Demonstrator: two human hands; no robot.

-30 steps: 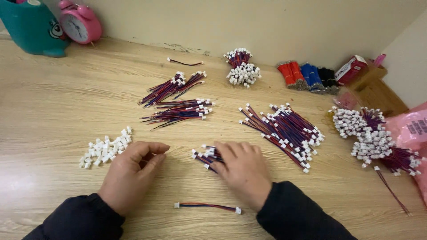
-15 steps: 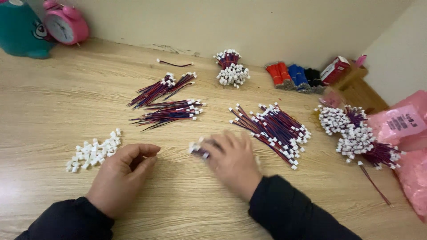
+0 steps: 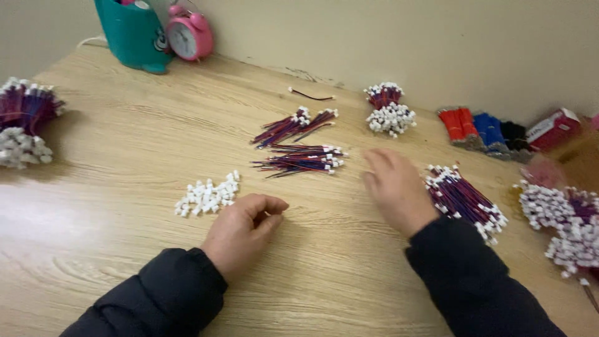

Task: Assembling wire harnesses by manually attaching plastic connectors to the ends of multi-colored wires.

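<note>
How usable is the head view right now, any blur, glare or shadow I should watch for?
Head view: the right hand is smeared by motion blur, fingers indistinct; the left hand is sharper, loosely curled. A pale glare patch washes the wooden table at lower left. The loose white connectors read clearly; the wire bundles at the far right look soft. Shadows are soft and short.

My worktop (image 3: 112, 150) is pale wood grain set against a wall. On it lie a heap of loose white connectors (image 3: 208, 195), several bundles of red-and-blue wires (image 3: 302, 159) tipped with white plugs, a teal container (image 3: 133, 32), a pink alarm clock (image 3: 189, 35), and red, blue and black rolls (image 3: 485, 130) at the back.
</note>
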